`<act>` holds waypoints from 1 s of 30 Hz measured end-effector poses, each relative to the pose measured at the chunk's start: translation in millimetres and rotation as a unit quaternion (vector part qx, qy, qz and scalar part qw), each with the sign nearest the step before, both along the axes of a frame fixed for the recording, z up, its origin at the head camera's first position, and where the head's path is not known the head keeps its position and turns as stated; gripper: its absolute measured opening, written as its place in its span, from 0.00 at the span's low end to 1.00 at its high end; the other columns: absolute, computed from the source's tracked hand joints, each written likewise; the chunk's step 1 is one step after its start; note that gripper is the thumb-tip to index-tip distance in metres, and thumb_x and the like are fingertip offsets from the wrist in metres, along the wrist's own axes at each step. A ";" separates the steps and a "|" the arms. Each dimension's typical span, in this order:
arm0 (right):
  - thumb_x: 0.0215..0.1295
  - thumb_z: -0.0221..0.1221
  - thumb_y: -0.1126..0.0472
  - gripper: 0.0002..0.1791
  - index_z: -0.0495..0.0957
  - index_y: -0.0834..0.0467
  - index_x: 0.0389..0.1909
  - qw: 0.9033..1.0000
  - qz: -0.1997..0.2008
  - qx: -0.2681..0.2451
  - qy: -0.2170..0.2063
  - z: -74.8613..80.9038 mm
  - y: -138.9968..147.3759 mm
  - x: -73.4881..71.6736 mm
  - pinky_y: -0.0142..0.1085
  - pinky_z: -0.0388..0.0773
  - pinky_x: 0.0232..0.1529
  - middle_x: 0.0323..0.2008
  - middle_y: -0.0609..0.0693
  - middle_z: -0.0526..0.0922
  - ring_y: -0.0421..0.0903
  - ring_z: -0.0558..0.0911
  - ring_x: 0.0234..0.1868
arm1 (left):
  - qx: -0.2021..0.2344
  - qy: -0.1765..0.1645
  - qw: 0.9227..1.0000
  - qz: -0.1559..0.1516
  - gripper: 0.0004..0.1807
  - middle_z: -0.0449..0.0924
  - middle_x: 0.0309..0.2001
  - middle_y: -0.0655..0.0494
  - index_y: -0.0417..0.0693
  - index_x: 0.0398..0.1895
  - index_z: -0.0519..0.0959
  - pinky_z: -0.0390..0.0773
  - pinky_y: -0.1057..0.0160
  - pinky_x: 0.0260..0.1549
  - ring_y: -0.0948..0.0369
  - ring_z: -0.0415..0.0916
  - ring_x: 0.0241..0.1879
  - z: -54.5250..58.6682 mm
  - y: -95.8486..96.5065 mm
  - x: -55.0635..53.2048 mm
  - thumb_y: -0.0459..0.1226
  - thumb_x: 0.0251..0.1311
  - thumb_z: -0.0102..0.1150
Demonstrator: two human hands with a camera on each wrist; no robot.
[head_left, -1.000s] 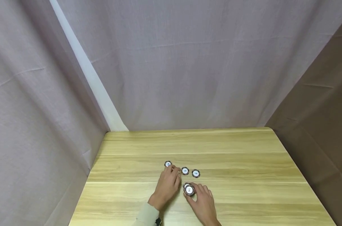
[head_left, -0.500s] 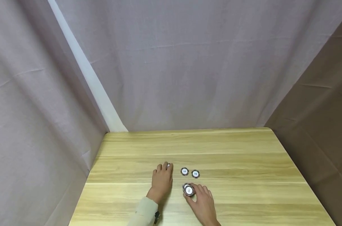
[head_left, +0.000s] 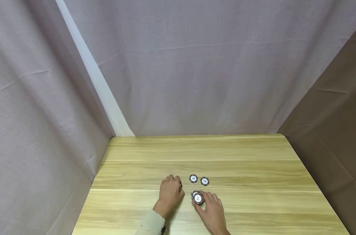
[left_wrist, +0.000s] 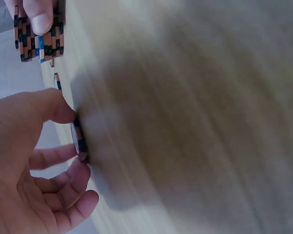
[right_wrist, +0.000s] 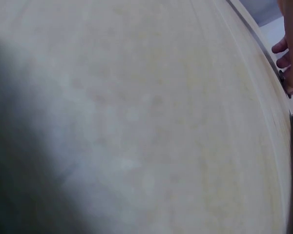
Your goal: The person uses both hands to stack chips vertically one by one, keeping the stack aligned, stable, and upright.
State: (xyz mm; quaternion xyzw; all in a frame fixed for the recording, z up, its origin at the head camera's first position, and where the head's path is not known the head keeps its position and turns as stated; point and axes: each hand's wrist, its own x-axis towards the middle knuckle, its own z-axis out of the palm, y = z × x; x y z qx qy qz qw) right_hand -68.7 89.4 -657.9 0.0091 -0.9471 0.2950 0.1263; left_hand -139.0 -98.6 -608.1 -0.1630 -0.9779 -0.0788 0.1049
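My left hand (head_left: 169, 192) pinches a single poker chip (left_wrist: 78, 134) between thumb and fingertips, close over the table; in the head view the hand covers most of that chip. To its right, my right hand (head_left: 210, 209) grips a stack of poker chips (head_left: 197, 198) by its sides. The left wrist view shows the stack's layered black and orange-brown edges (left_wrist: 41, 44), with a thumb against them. Two flat chips with white centres marked 100 lie just beyond the stack, a left one (head_left: 193, 178) and a right one (head_left: 205, 181).
A wood-grain table (head_left: 254, 163) spreads under both hands. Grey curtains (head_left: 178, 81) hang behind it and on the left, and a brown curtain (head_left: 336, 124) is on the right. A pale strip (head_left: 101, 88) shows between the curtains.
My left hand reached over the far-left chip, picked it up and drew it back toward me and slightly right. The right hand and its stack stay in place.
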 end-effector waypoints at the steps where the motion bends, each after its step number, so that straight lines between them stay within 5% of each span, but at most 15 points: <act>1: 0.58 0.75 0.42 0.28 0.85 0.49 0.56 1.000 0.000 0.000 -0.001 -0.2 0.0 0.1 0.40 0.71 0.46 0.42 0.40 0.84 0.39 0.74 0.42 | 0.004 -0.001 1.000 0.006 0.08 0.74 0.27 0.51 0.44 0.32 0.79 0.79 0.57 0.28 0.56 0.74 0.28 -0.7 0.0 0.9 0.37 0.50 0.65; 8: 0.59 0.74 0.41 0.28 0.84 0.49 0.58 1.000 0.005 0.003 -0.007 2.1 -0.8 -0.7 0.38 0.70 0.45 0.42 0.40 0.84 0.38 0.73 0.41 | 0.090 -0.053 0.994 0.024 0.12 0.72 0.28 0.50 0.41 0.30 0.75 0.76 0.62 0.23 0.58 0.69 0.27 -1.5 1.0 5.7 0.40 0.47 0.62; 17: 0.56 0.76 0.45 0.27 0.84 0.49 0.56 1.000 0.005 0.009 0.016 1.9 -1.4 0.1 0.40 0.71 0.45 0.43 0.42 0.85 0.40 0.74 0.41 | 0.211 -0.121 0.969 -0.037 0.11 0.72 0.32 0.58 0.42 0.33 0.80 0.74 0.72 0.23 0.68 0.68 0.26 19.4 2.6 20.8 0.41 0.54 0.64; 24: 0.54 0.76 0.53 0.27 0.84 0.56 0.56 0.999 0.004 0.030 0.024 1.6 0.5 -1.9 0.42 0.72 0.44 0.38 0.43 0.83 0.43 0.75 0.40 | 0.185 -0.089 0.968 -0.142 0.13 0.79 0.39 0.58 0.42 0.42 0.85 0.77 0.78 0.30 0.73 0.73 0.32 39.4 10.7 34.1 0.41 0.59 0.66; 30: 0.54 0.75 0.57 0.26 0.84 0.55 0.56 0.999 0.011 0.040 0.013 1.6 1.3 -1.2 0.39 0.69 0.41 0.36 0.40 0.80 0.40 0.71 0.38 | 0.114 -0.045 0.975 -0.184 0.15 0.78 0.37 0.61 0.44 0.44 0.86 0.76 0.77 0.32 0.74 0.71 0.32 32.9 20.1 42.4 0.43 0.57 0.69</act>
